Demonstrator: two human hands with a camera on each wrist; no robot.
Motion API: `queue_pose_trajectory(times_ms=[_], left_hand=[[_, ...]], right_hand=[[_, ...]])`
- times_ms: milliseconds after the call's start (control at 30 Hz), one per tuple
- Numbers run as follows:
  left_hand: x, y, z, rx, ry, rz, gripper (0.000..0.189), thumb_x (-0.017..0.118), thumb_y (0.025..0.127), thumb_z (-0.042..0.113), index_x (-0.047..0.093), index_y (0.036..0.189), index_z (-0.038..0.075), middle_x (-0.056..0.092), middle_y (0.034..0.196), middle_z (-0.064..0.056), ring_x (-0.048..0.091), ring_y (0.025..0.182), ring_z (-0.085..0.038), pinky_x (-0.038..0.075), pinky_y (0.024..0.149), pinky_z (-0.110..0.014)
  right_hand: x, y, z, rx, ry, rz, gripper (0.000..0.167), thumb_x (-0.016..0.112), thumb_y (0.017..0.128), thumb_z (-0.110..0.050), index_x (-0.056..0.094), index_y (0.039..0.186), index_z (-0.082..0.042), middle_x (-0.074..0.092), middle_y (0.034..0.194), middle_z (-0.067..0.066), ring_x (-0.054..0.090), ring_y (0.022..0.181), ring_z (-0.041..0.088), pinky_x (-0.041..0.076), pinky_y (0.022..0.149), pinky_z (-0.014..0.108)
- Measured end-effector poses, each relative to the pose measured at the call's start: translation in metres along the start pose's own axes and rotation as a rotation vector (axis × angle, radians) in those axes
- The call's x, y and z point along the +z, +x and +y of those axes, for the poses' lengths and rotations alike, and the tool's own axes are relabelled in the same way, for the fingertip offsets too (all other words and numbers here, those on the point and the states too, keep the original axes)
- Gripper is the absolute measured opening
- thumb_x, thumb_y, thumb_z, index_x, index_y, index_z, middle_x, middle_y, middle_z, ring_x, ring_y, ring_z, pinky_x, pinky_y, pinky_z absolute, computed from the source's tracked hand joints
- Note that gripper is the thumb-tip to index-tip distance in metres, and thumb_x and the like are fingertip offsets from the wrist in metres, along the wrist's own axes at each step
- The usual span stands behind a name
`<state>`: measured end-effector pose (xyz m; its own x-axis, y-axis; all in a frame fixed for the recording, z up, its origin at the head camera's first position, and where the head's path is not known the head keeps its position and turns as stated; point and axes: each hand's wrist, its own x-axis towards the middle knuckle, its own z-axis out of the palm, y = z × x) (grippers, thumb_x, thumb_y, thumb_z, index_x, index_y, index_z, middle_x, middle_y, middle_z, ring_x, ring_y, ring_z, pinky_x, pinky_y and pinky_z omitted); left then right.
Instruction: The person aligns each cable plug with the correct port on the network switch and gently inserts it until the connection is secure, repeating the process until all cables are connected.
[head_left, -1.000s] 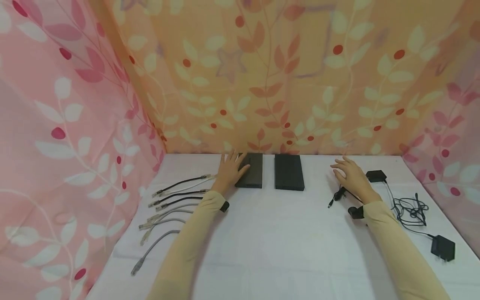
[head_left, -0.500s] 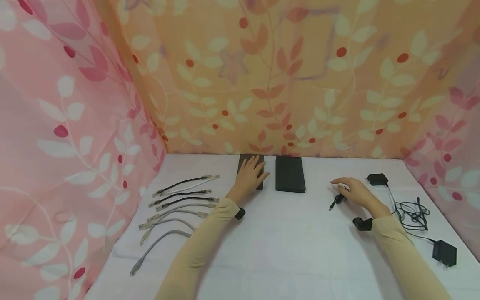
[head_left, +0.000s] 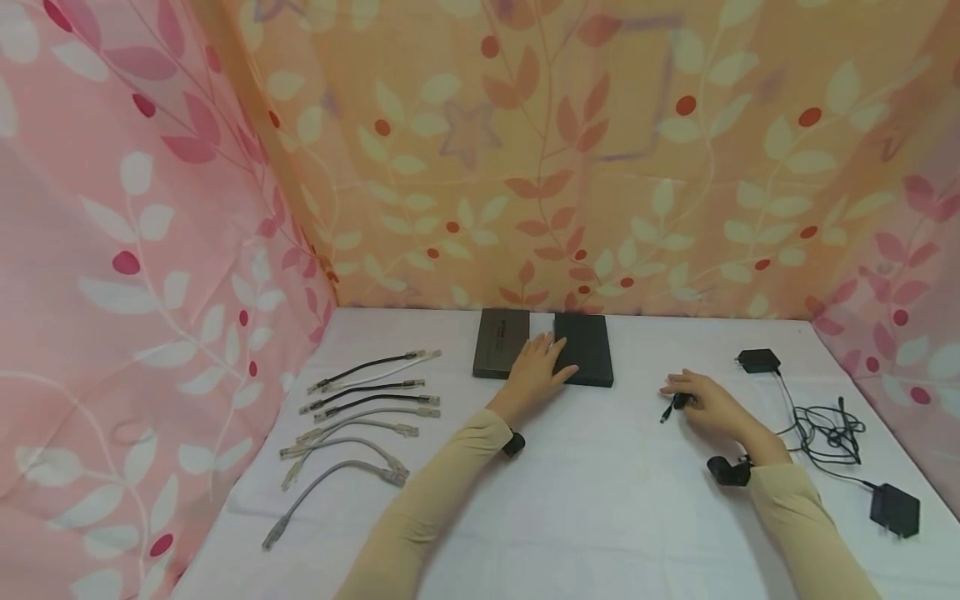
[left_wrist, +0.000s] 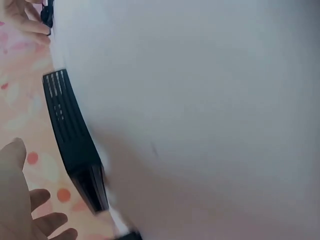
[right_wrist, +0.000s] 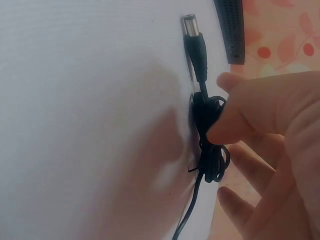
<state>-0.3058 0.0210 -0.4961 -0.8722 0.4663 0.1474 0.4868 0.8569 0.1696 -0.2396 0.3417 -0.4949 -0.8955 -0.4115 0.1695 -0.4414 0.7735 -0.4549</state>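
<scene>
Two flat black network boxes lie side by side at the back of the table: the left one (head_left: 498,354) bears a printed label, and the right one (head_left: 588,354) is plain on top. My left hand (head_left: 534,377) is over the near part of the gap between them, fingers spread; in the left wrist view it appears apart from the vented box (left_wrist: 67,122). On the right, my right hand (head_left: 708,404) is at a tied bundle (right_wrist: 210,135) of black power cord with a barrel plug (right_wrist: 192,45). Its thumb overlaps the bundle, its fingers loosely bent; contact is unclear.
Several short network cables (head_left: 367,402), black, white and grey, lie in a row at the left. At the right are a black power adapter (head_left: 759,361), a tangled cord (head_left: 828,433) and another adapter (head_left: 896,510). Patterned cloth (head_left: 465,208) hangs behind the white table (head_left: 600,517).
My left hand has moved right, from the left box's edge across it to the gap and the right box. My right hand has lowered toward the cord bundle.
</scene>
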Motion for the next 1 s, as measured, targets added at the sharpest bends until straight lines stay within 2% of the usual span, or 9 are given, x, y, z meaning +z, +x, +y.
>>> queue_pose_trajectory(times_ms=[267, 467, 733, 1000], left_hand=[[0.011, 0.008, 0.026, -0.032, -0.010, -0.063, 0.072, 0.031, 0.091, 0.064, 0.025, 0.147, 0.019, 0.019, 0.153, -0.011, 0.016, 0.141, -0.028, 0.017, 0.113, -0.040], [0.017, 0.014, 0.037, -0.050, 0.012, -0.073, 0.075, 0.030, 0.090, 0.066, 0.024, 0.147, 0.019, 0.018, 0.154, -0.011, 0.014, 0.142, -0.028, 0.017, 0.113, -0.041], [0.020, 0.015, 0.038, -0.066, 0.039, -0.139, 0.074, 0.032, 0.090, 0.064, 0.018, 0.149, 0.022, 0.011, 0.156, -0.008, 0.008, 0.143, -0.025, 0.015, 0.114, -0.041], [0.019, 0.020, 0.036, -0.027, 0.079, -0.155, 0.068, 0.037, 0.092, 0.056, 0.020, 0.149, 0.021, 0.014, 0.155, -0.008, 0.009, 0.143, -0.025, 0.017, 0.113, -0.036]], right_hand=[[0.006, -0.007, -0.002, 0.073, 0.076, -0.024, 0.037, 0.059, 0.074, 0.009, 0.066, 0.109, 0.000, 0.049, 0.127, 0.031, 0.022, 0.127, 0.056, 0.019, 0.096, 0.069], [0.009, -0.006, -0.006, 0.062, 0.076, -0.017, 0.030, 0.070, 0.076, -0.002, 0.067, 0.106, -0.001, 0.050, 0.126, 0.031, 0.023, 0.127, 0.057, 0.019, 0.097, 0.069], [0.014, -0.005, -0.007, 0.071, 0.084, 0.019, 0.022, 0.071, 0.078, -0.007, 0.069, 0.100, -0.002, 0.050, 0.125, 0.032, 0.025, 0.126, 0.057, 0.019, 0.097, 0.069], [0.015, -0.005, -0.005, 0.076, 0.081, 0.041, 0.021, 0.071, 0.078, -0.007, 0.069, 0.099, -0.003, 0.050, 0.125, 0.031, 0.026, 0.126, 0.056, 0.019, 0.098, 0.067]])
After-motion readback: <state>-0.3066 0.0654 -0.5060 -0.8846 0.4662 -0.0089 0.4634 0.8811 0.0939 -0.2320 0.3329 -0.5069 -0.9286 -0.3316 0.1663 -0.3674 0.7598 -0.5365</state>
